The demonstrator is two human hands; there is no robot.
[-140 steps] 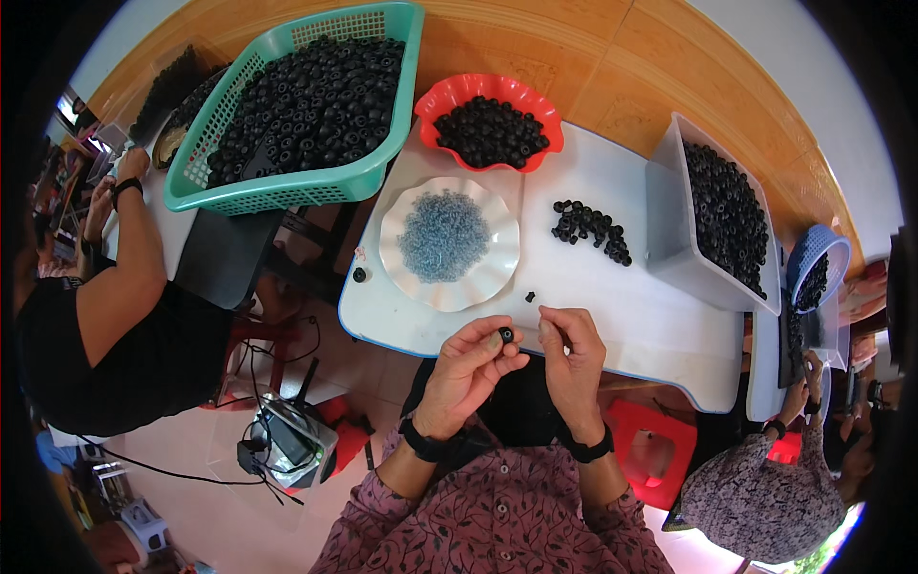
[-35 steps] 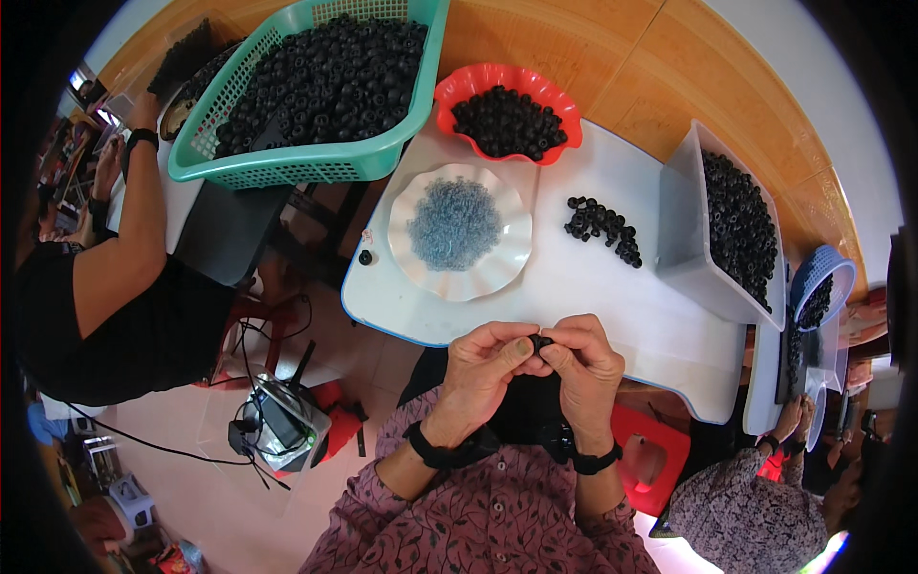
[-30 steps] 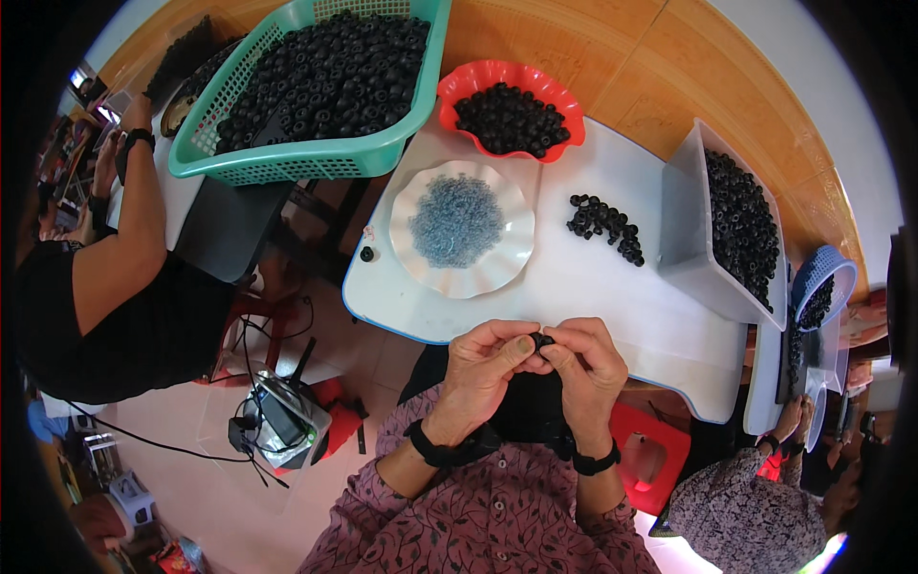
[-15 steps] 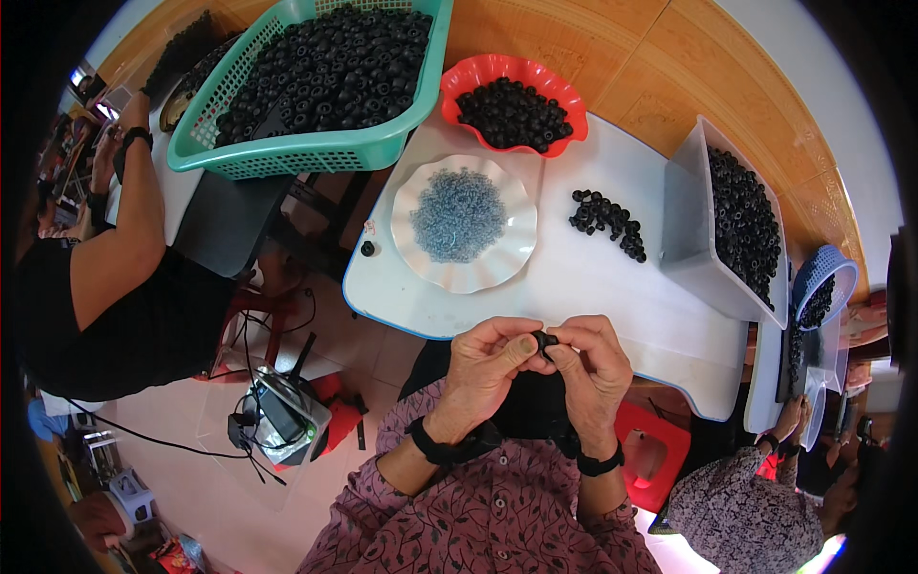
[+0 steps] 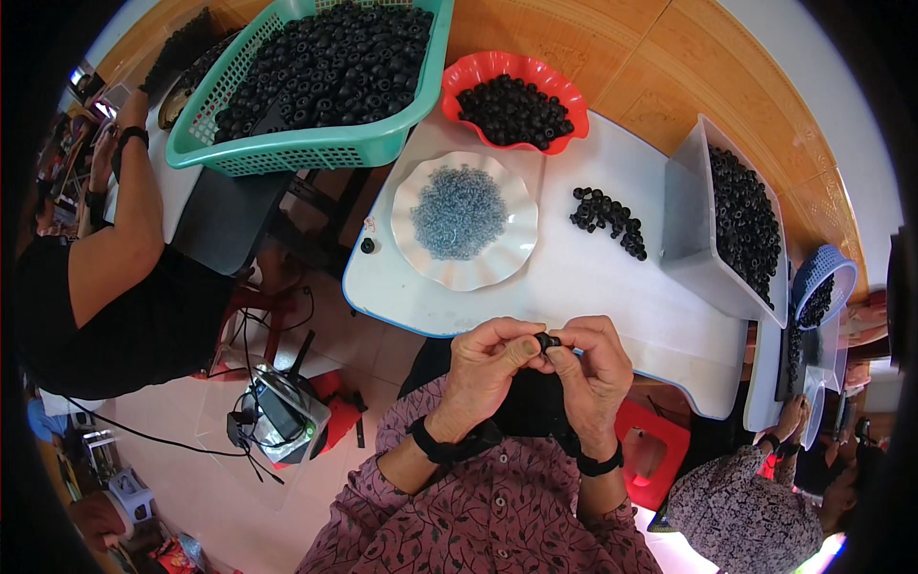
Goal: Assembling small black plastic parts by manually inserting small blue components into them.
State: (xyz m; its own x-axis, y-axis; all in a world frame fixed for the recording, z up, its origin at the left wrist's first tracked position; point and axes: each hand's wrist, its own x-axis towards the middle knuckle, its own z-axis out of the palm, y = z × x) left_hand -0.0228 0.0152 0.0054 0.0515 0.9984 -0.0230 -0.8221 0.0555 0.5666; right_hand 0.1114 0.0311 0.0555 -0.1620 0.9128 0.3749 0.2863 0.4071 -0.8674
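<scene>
Between the fingertips of both hands is a small round black part (image 5: 546,342), partly hidden by the thumbs. My left hand (image 5: 488,362) pinches it from one side, my right hand (image 5: 591,364) from the other, just off the table's near edge. Beyond them on the white table (image 5: 564,297) stands a scalloped white plate (image 5: 409,239) heaped with small clear bluish rings (image 5: 459,212). A loose cluster of black round parts (image 5: 609,222) lies right of the plate. Behind the plate, a red wavy-edged bowl (image 5: 564,84) holds more black parts (image 5: 514,110).
A green basket (image 5: 287,158) full of black parts stands far left, a translucent bin (image 5: 690,215) of them at the right. One black part (image 5: 367,246) sits by the table's left edge. Co-workers sit left (image 5: 124,277) and right (image 5: 751,507). Cables (image 5: 163,438) cross the floor.
The black part has turned slightly between my fingertips. Both hands stay in nearly the same place.
</scene>
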